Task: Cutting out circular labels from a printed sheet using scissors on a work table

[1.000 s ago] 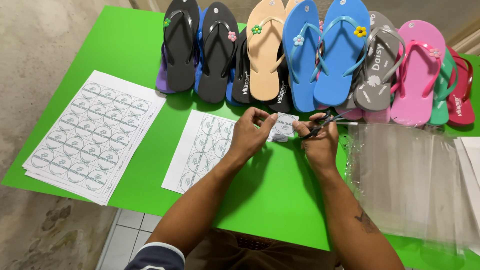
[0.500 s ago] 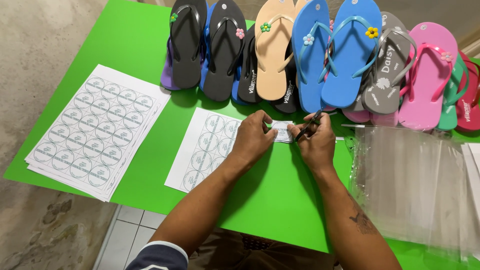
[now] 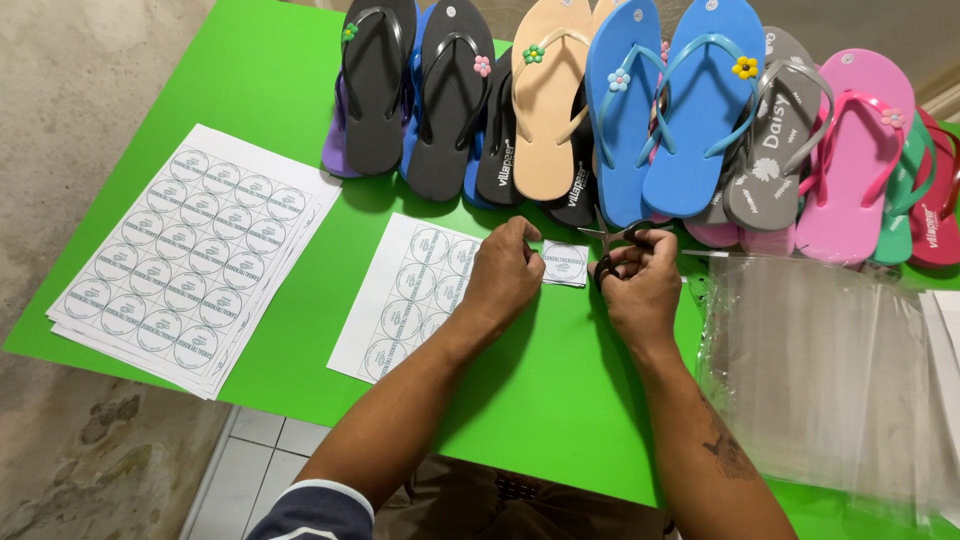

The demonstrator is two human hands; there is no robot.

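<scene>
The table (image 3: 560, 400) is bright green; the label sheets (image 3: 190, 260) are white with grey-green circles; the flip-flops (image 3: 640, 110) are black, beige, blue, grey and pink.

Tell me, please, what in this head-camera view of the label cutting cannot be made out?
- Scissors: handles hidden inside the right hand; only the blades show.
- Sheet of round labels: its right part lies under the left hand.
- Cut label square: print too small to tell.
- Red flip-flop: cut off by the right edge.
- Clear bags: their count is lost in glare.

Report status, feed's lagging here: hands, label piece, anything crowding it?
Left hand grips small cut label piece. Right hand holds scissors, blades beside it. Label sheet under left hand; flip-flops close behind.
</scene>
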